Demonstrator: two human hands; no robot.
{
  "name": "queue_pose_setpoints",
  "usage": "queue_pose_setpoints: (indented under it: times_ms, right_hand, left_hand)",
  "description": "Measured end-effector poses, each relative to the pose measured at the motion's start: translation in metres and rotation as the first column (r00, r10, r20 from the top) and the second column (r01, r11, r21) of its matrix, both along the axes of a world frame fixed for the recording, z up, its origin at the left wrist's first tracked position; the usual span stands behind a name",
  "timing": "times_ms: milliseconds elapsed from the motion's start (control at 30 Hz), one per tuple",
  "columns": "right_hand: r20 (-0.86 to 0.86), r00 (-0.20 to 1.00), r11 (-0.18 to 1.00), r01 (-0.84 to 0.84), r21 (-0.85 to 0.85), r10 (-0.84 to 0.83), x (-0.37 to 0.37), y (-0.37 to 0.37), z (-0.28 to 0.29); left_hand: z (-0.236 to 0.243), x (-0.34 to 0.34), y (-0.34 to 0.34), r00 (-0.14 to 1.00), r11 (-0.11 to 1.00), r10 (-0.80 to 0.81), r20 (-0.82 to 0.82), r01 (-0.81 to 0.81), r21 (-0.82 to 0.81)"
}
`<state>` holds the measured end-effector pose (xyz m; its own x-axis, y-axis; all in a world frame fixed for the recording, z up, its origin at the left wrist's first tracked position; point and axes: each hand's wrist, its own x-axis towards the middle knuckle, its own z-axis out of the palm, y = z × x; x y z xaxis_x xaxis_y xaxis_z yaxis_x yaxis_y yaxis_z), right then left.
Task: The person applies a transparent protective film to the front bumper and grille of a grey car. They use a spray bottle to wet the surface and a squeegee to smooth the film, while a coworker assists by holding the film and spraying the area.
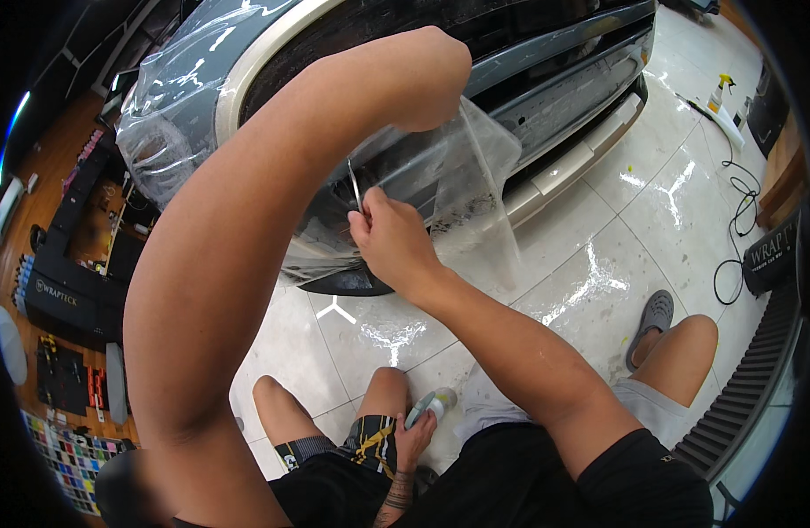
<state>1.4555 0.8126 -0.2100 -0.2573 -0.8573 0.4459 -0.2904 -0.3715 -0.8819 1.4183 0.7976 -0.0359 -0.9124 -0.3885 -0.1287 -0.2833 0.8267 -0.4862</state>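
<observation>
Where the film hangs: clear film (pixel 462 167), thin, glossy and creased, draped loose off the front of the bumper (pixel 563 106), one flap standing out stiffly toward the floor.
Bumper: grey-blue painted curve with a pale beige trim band and dark grille slots; more wrinkled film clinging over the upper left corner, bright with reflections.
Right hand (pixel 392 238): grip clenched, fingers pinched round a thin metal blade (pixel 354 187), narrow and straight, its tip pointing up against the film at the bumper's lower edge.
Left hand: hidden past the bent wrist and behind the film; grip impossible to tell, clenched or released.
Left forearm (pixel 273 194): bare, raised across the view from lower left up to the top edge of the film.
Floor (pixel 616 229): large pale glossy tiles, wet-looking, with thin dark joints and white glare streaks.
Another person's hand (pixel 414 440): tattooed forearm, low in the middle, fingers closed round a small bottle (pixel 433 405), rounded and pale with a greenish tint.
Sandal (pixel 656 317): grey moulded foam with holes, on the foot at right, flat on the tiles.
Spray bottle (pixel 720 92): pale with a yellow trigger head, upright on the tiles far right, well apart from the hands.
Cable (pixel 735 229): thin, black, looping over the tiles at right.
Swatch chart (pixel 66 458): grid of small coloured squares, lower left.
</observation>
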Motion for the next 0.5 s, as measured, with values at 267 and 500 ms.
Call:
queue_pose_setpoints:
  times_ms: [267,500]
  right_hand:
    - [-0.277,0.956,0.995,0.084,-0.050,-0.095,-0.021,-0.004,-0.030]
    - [-0.386,0.918,0.996,0.076,-0.039,-0.085,-0.029,-0.002,-0.053]
  left_hand:
    - [0.014,-0.010,-0.015,0.977,0.976,0.212,-0.025,-0.211,0.055]
    - [0.009,-0.017,-0.021,0.967,0.964,0.254,-0.011,-0.252,0.079]
